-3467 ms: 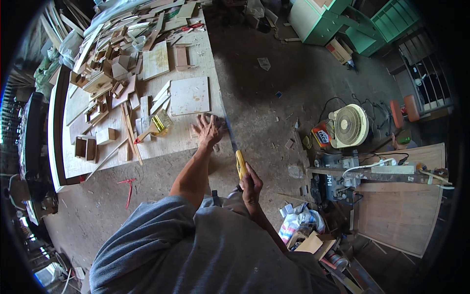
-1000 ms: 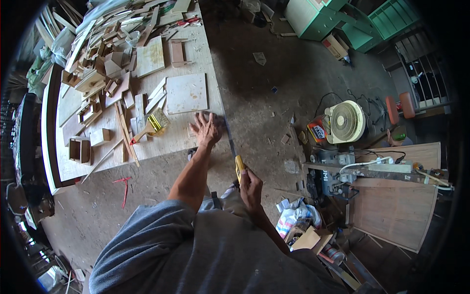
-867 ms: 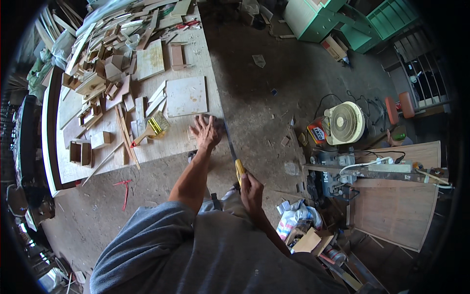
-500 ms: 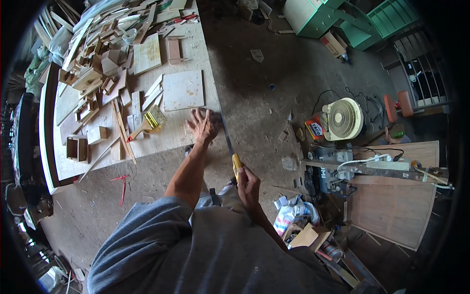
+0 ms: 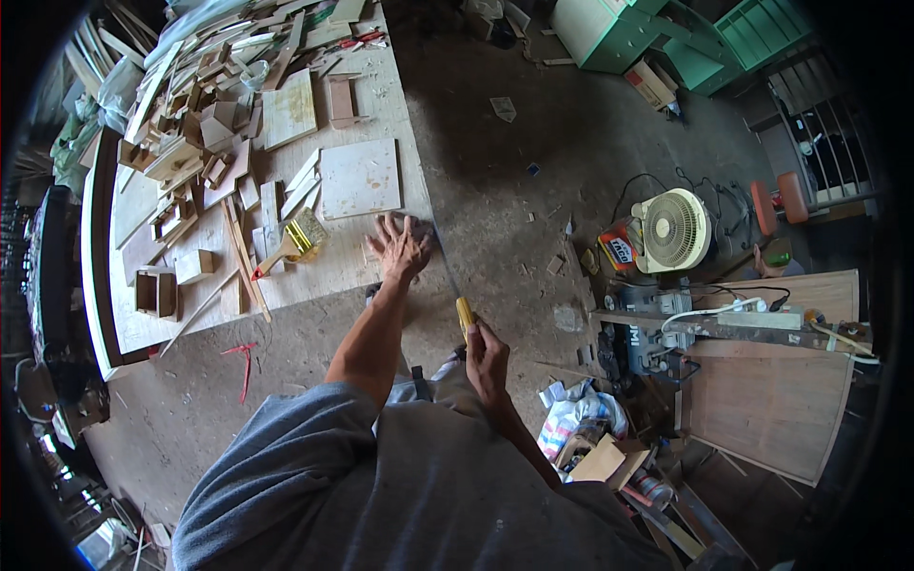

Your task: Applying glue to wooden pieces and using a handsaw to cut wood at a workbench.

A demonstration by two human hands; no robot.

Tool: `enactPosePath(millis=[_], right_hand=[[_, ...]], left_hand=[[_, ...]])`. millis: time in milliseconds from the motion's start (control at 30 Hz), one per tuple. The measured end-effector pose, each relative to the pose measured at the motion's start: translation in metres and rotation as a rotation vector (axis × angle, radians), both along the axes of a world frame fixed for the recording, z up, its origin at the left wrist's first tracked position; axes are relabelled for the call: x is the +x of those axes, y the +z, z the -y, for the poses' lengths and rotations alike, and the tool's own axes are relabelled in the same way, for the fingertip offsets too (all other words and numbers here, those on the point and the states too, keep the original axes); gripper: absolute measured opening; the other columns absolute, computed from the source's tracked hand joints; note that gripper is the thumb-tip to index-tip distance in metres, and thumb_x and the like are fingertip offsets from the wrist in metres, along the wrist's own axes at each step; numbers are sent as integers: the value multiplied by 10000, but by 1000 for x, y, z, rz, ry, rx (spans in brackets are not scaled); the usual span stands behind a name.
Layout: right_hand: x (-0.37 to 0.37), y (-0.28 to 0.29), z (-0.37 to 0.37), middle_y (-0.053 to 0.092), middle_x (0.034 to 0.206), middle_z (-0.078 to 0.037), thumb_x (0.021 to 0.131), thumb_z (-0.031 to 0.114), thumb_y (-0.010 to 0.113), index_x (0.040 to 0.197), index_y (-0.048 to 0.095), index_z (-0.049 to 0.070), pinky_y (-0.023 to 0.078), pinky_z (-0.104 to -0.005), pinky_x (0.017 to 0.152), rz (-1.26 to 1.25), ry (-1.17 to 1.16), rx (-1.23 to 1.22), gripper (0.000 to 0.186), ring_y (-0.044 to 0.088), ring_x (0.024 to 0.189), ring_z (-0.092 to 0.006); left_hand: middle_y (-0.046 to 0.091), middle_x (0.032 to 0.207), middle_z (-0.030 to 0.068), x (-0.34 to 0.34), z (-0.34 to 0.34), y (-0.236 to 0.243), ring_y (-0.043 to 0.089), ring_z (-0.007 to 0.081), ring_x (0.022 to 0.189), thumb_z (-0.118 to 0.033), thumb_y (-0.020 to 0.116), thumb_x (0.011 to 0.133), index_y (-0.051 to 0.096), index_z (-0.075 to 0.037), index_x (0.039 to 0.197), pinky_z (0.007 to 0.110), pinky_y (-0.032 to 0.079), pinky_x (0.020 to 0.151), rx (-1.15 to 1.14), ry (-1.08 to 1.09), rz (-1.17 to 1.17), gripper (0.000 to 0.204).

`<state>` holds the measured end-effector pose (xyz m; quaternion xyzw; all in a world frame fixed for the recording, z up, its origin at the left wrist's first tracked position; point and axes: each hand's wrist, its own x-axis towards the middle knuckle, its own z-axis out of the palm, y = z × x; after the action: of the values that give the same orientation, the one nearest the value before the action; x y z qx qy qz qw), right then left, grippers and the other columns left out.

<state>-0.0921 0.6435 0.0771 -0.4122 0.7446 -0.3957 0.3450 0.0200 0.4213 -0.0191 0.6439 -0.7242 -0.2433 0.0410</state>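
Note:
My right hand (image 5: 488, 362) is closed around the yellow handle of a handsaw (image 5: 465, 312). Its narrow grey blade runs away from me toward the near right corner of the worktable, beside my left hand (image 5: 400, 252). That left hand lies palm down with the fingers spread, pressing on a small dark piece (image 5: 423, 228) at the corner, mostly hidden under it. Just beyond the fingers is a flat, pale square board (image 5: 361, 178). A wide paintbrush (image 5: 286, 249) with a wooden handle rests to the left.
Wooden boxes, offcuts and strips (image 5: 205, 143) crowd the worktable's (image 5: 314, 276) left and far parts. On the floor at right stand a cream fan (image 5: 676, 230) and a compressor-like machine (image 5: 657, 328). Bags and scrap (image 5: 586, 423) lie near my right side. A green cabinet (image 5: 609, 33) stands far right.
The saw and my right hand have shifted only slightly, and the blade now shows as a thinner line. My left hand stays spread at the table corner.

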Motion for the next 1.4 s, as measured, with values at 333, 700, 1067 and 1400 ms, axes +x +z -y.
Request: enactPosePath(millis=[333, 700, 1067, 1400], right_hand=[[12, -10, -16, 687, 1015, -255, 1011, 223, 504, 1203, 622, -53, 549, -374, 739, -77, -44, -89, 356, 706, 882, -346], [-35, 44, -12, 585, 1130, -79, 863, 104, 609, 1423, 399, -65, 465, -242, 786, 301, 22, -170, 621, 545, 921, -115], [-40, 62, 55, 597, 1272, -217, 973, 179, 578, 1384, 450, -72, 465, -340, 977, -22, 113, -271, 498, 594, 1163, -256], [-21, 66, 84, 688, 1034, -264, 949, 215, 640, 1212, 587, -95, 551, -369, 797, -24, -33, -194, 410, 704, 943, -344]], left_hand=[[125, 1585, 193, -1, 3, -1, 46, 454, 1464, -590, 493, 900, 356, -131, 1479, 713, 27, 1096, -18, -12, 59, 752], [350, 1439, 159, -9, -12, 5, 298, 382, 1347, -430, 540, 903, 500, -177, 1309, 632, 182, 1079, -264, -24, 55, 481], [482, 1183, 132, -17, 13, 21, 441, 327, 1158, -339, 640, 824, 538, -173, 1134, 484, 354, 887, -257, -158, -50, 366], [470, 1287, 155, -10, 15, 34, 424, 343, 1203, -365, 611, 858, 542, -107, 1184, 461, 365, 910, -316, -249, -11, 421]])
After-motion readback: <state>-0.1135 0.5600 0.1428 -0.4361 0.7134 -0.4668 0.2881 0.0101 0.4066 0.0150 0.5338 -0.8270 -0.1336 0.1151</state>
